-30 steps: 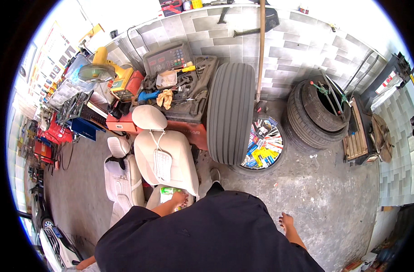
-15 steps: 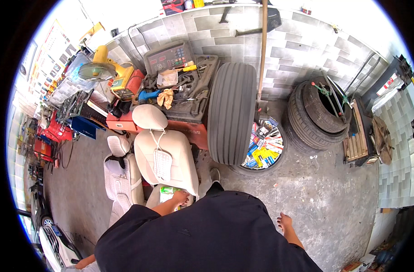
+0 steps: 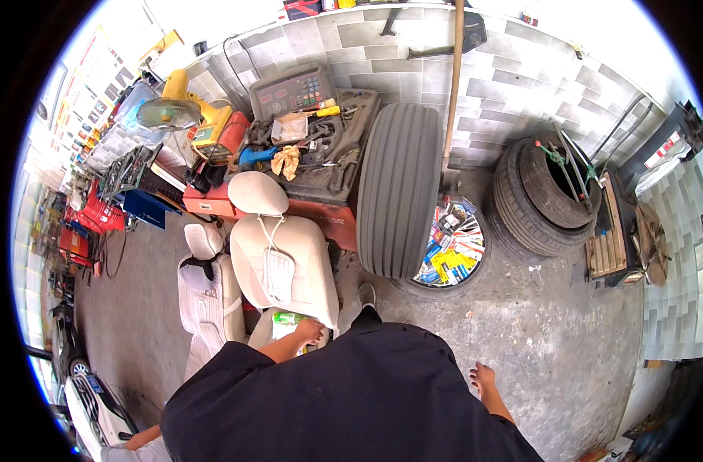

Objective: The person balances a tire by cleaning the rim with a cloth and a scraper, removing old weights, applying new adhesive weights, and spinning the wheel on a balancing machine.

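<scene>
My left hand (image 3: pixel 311 332) hangs beside the lower corner of a beige car seat's backrest (image 3: pixel 284 258). Its fingers are loosely bent and I see nothing in them; whether they touch the seat I cannot tell. Partly behind my left forearm, a green-and-white packet (image 3: pixel 288 318) lies on the seat cushion. Off to the right, my right hand (image 3: pixel 482 376) hangs over the concrete floor (image 3: pixel 555 339), fingers slightly curled and apart, holding nothing visible. In front of me a ribbed tyre (image 3: pixel 398 192) stands upright against a red wheel-balancing machine (image 3: pixel 336 223).
Tools and a crumpled glove (image 3: pixel 286 162) cover the machine top. Small colourful packets (image 3: pixel 453 250) fill a round holder behind the tyre. Stacked tyres (image 3: pixel 540 200) stand right, a second seat (image 3: pixel 207 289) left. Another person's arm (image 3: pixel 143 438) shows lower left.
The view has shifted slightly, so the machine, tyres and seats sit a little further right. Both my hands stay in nearly the same places.
</scene>
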Demonstrator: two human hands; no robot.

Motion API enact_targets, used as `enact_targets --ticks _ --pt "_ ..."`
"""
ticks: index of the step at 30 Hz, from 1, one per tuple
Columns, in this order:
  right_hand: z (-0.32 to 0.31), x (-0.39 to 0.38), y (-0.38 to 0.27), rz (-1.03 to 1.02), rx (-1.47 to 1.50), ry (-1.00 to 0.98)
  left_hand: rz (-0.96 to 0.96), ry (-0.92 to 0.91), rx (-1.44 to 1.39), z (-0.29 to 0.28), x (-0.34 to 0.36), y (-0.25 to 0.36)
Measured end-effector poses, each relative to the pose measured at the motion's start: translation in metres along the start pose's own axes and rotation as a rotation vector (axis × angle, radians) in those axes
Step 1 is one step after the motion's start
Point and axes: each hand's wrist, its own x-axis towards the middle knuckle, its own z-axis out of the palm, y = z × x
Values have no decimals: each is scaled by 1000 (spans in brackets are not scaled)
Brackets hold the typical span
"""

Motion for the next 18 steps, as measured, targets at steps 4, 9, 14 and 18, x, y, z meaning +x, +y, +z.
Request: enact_targets --ticks 4,9,14,18 --pt "3 -4 -7 -4 -14 -9 6 -5 -7 0 5 -6" --pt "3 -6 -10 -10 -17 -7 12 -11 -41 3 13 -17" --pt "1 -4 -10 -2 -18 -19 1 -37 15 3 7 -10" --pt "1 -4 -14 -5 -30 -13 1 -20 -16 5 8 -12"
